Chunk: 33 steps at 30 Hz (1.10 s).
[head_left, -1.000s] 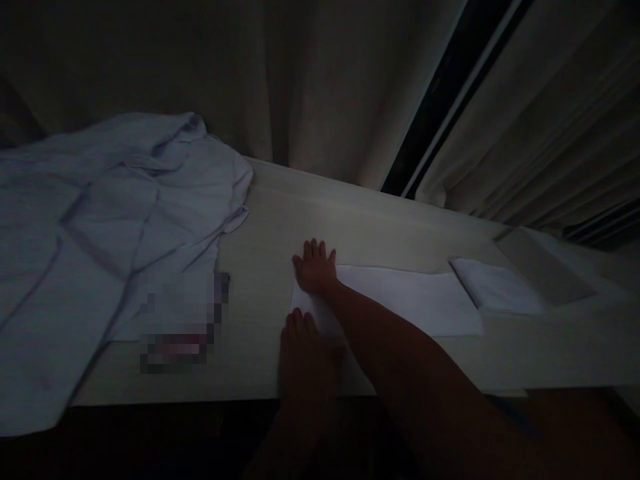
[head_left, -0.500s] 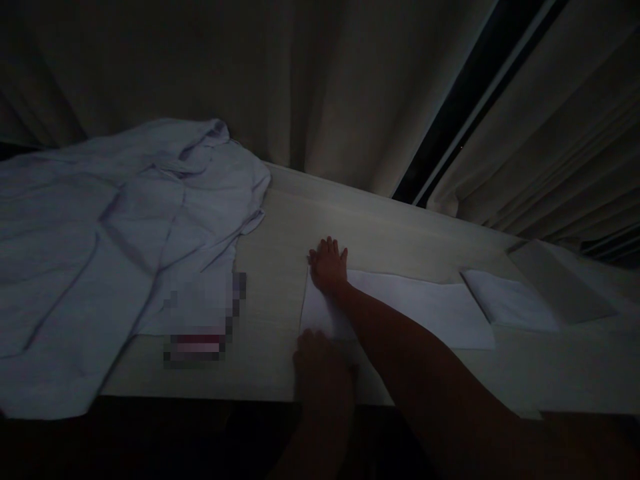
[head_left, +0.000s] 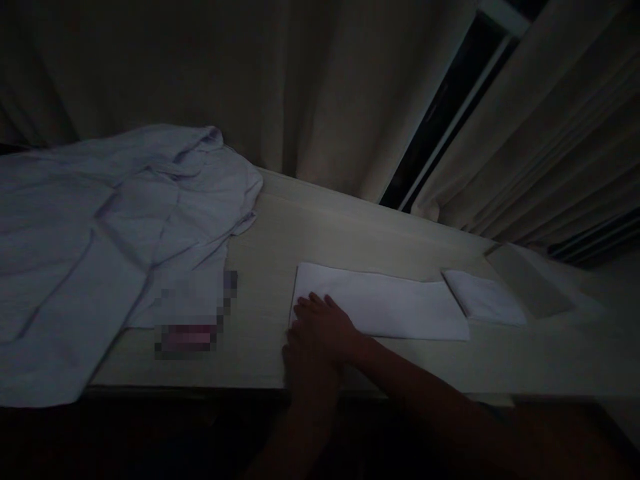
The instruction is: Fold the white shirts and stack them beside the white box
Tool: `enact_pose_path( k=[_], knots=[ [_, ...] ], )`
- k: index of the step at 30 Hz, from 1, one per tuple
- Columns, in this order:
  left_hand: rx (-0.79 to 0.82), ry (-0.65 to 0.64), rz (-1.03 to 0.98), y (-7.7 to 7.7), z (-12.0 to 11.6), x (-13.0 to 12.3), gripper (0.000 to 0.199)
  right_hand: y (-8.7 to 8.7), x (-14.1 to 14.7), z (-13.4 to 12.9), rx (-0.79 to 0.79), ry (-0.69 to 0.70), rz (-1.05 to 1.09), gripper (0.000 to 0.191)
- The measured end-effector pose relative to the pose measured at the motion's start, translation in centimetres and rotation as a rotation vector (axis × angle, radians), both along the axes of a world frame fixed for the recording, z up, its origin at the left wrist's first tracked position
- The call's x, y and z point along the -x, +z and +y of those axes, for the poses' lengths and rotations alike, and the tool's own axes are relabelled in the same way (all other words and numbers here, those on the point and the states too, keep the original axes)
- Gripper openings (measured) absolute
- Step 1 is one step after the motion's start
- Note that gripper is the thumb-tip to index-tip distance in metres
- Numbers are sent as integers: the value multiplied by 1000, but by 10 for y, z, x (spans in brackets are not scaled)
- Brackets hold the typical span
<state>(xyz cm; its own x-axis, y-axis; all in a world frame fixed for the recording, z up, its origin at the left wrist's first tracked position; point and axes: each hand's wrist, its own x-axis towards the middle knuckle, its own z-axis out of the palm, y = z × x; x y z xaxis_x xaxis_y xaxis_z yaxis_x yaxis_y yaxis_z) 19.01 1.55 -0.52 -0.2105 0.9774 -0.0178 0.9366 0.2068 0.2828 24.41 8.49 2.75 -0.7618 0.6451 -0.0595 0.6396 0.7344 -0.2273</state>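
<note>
A long, white folded cloth (head_left: 380,297) lies flat on the table, its sides running left to right. My right hand (head_left: 330,323) rests palm down near its left end, fingers stretched out on the fabric. Just below it and partly covered, my left hand (head_left: 310,363) is at the cloth's near left corner. Darkness and the overlap hide how the left fingers are bent. To the right of the long cloth sits a smaller white folded cloth (head_left: 483,297).
A rumpled white shirt (head_left: 130,220) spreads over the left of the pale table (head_left: 270,267), hanging past its front edge. A blurred-out patch with pink (head_left: 190,337) is beside it. A grey flat sheet (head_left: 530,280) lies far right. Curtains (head_left: 325,100) hang behind.
My right hand has slid from the cloth's far left corner toward its near side, close to my left hand. The view has shifted slightly to the right.
</note>
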Motion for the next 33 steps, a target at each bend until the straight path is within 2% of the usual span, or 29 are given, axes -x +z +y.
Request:
enact_pose_path(
  k=[3,8,14,18,21,23,28,31,33],
  knots=[
    [-10,20,82,3,-4,-3,63,-4,5,14,-9,-10,13,55],
    [-17,23,185,11,-5,-3,71,-16,24,43,-11,-114,24,63],
    [48,-11,236,4,-3,-3,79,-25,44,78,-16,-190,34,71],
    [47,-31,199,11,-2,4,71,-27,51,90,-23,-263,33,74],
    [-1,-139,91,22,3,26,51,-30,52,93,-36,-276,46,73],
    [-36,-174,53,27,10,45,51,-30,52,96,-36,-268,55,72],
    [-118,-91,94,23,24,72,44,-17,48,98,15,-276,58,64],
    [-98,-79,80,20,27,75,40,-5,45,80,-84,-304,118,62],
    [-49,-69,50,19,28,76,38,-3,41,59,-168,-247,134,59]
  ],
)
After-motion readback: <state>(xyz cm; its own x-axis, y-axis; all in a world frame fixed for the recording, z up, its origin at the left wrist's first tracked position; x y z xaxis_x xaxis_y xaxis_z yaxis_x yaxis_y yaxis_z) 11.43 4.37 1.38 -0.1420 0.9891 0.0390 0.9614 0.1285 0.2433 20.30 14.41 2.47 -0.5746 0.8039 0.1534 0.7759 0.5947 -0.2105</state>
